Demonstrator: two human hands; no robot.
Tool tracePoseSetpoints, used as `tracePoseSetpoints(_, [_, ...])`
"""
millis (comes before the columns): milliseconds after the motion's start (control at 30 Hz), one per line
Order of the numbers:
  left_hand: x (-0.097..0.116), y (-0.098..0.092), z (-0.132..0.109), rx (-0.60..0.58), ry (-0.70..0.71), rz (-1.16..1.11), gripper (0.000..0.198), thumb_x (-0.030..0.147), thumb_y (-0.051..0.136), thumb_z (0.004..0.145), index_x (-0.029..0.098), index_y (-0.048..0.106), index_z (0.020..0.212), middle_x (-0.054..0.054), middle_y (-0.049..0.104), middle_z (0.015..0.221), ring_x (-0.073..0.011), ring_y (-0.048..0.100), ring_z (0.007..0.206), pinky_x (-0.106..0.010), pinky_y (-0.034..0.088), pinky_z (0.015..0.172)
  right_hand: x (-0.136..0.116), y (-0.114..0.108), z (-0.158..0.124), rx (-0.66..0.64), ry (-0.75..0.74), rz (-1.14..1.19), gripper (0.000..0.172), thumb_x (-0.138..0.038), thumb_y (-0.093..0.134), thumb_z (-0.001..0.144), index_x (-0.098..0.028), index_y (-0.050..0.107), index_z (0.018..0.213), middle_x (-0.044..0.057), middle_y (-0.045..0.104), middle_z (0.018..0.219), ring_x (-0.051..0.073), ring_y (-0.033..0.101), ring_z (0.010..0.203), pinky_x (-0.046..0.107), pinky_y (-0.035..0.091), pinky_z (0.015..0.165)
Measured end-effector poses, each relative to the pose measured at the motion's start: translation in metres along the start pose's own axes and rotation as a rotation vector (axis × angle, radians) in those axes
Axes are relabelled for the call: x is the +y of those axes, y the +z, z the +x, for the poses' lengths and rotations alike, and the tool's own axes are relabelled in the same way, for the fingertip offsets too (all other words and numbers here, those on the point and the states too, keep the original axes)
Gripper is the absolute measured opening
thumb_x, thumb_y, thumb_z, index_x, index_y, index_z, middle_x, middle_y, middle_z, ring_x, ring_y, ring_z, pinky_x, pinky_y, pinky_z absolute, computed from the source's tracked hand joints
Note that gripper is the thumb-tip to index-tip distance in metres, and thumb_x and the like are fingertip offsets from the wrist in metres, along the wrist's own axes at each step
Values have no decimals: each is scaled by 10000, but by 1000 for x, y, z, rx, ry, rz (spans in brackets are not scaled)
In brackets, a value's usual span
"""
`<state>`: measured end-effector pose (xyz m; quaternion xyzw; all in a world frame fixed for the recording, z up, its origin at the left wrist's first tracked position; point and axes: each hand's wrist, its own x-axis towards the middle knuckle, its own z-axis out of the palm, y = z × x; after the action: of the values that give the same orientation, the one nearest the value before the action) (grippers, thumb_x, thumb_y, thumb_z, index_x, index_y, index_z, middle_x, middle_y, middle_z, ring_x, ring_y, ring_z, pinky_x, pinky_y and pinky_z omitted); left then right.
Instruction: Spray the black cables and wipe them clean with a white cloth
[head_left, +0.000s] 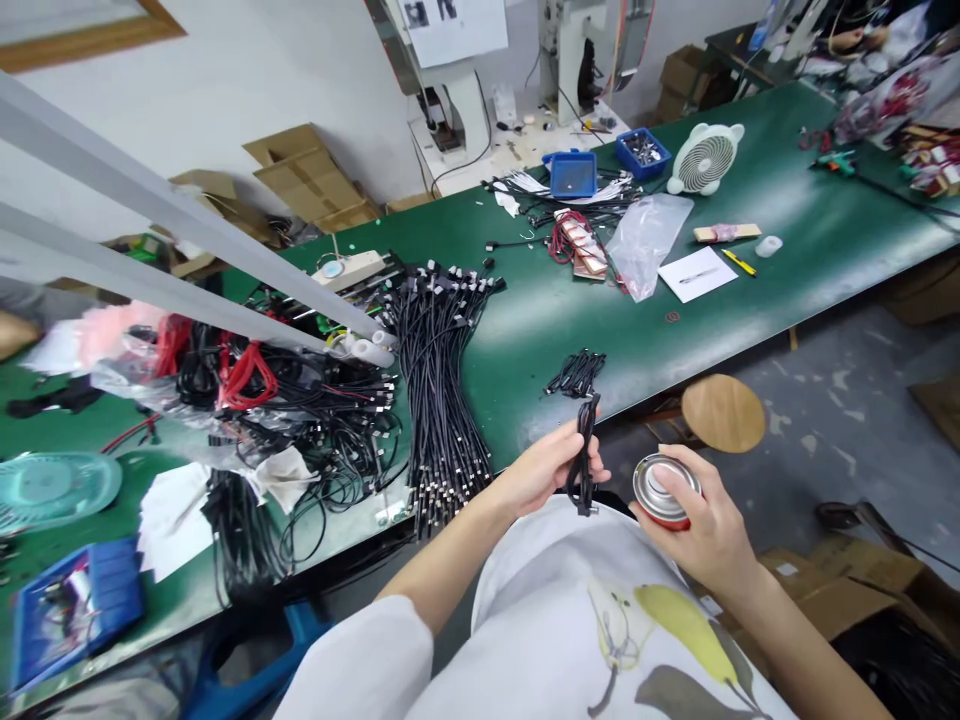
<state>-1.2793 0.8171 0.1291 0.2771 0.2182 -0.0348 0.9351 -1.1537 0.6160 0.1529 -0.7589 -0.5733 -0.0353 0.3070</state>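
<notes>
Right now, a long sheaf of black cables (441, 400) is lying on the green workbench (555, 320), just left of the left hand (544, 468), which is closing around a folded bundle of black cables (583, 455), holding it upright below a small pile of black cables (576, 373). Farther right, the right hand (709, 525) is wrapping around a round metal tin (661, 490) with a red side, near a round wooden stool (721, 412).

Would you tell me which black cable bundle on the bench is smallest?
The short bundle lying alone on the bench; the fanned bundle beside it is far longer.
</notes>
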Motion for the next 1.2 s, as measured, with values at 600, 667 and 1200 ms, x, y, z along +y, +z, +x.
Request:
tracePoseSetpoints(600, [-19, 71, -31, -66, 0, 296, 630, 223, 704, 823, 230, 402, 1375, -38, 526, 1058, -58, 588, 653, -210, 576, 599, -3, -20, -12, 82, -93, -49, 681, -149, 778, 735, -228, 420, 1310, 175, 476, 1324, 277, 551, 1192, 421, 562, 910])
tracePoseSetpoints(667, [-21, 75, -31, -60, -11, 309, 613, 225, 691, 835, 219, 391, 1369, -23, 523, 1001, -63, 595, 658, -207, 573, 603, -2, -18, -15, 71, -101, -71, 675, -162, 774, 747, -238, 421, 1317, 171, 463, 1343, 280, 541, 1208, 428, 561, 915])
tracePoseSetpoints(1200, [-32, 76, -35, -55, -1, 307, 612, 229, 694, 822, 213, 384, 1350, -3, 484, 940, -63, 553, 663, -236, 587, 612, -1, -15, -28, 47, -87, -61, 641, -148, 780, 744, -224, 456, 1291, 192, 445, 1359, 318, 532, 1208, 456, 544, 920])
